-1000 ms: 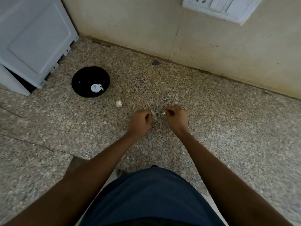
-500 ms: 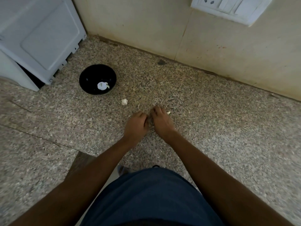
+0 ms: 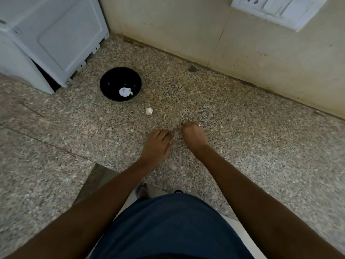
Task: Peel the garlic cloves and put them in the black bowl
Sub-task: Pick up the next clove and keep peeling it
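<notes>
Hands sit close together over the speckled stone counter point(image 3: 242, 128), both seen from the back. The left hand point(image 3: 156, 144) lies low with its fingers point(image 3: 164, 134) fairly straight and pointing toward the right hand, and nothing shows in its hold. The right hand point(image 3: 194, 135) is turned so its fingers curl down and away, with the fingertips hidden beneath it; whether they pinch a clove cannot be told from this angle. A small pale fleck shows at the far edge of that hand, too small to name. The black bowl point(image 3: 112, 79) stands on the counter up and to the left of the hands, well apart from them, just beside the corner of a white appliance point(image 3: 52, 38). Inside the bowl, near its near wall, lies 1 white peeled clove point(image 3: 124, 91) with a small pale bit touching its right side. Between the bowl and the hands, a loose garlic piece point(image 3: 149, 111) rests alone on the stone, nearer the bowl. A beige wall point(image 3: 186, 30) rises behind the counter, carrying a white switch plate point(image 3: 276, 8) at the upper right.
</notes>
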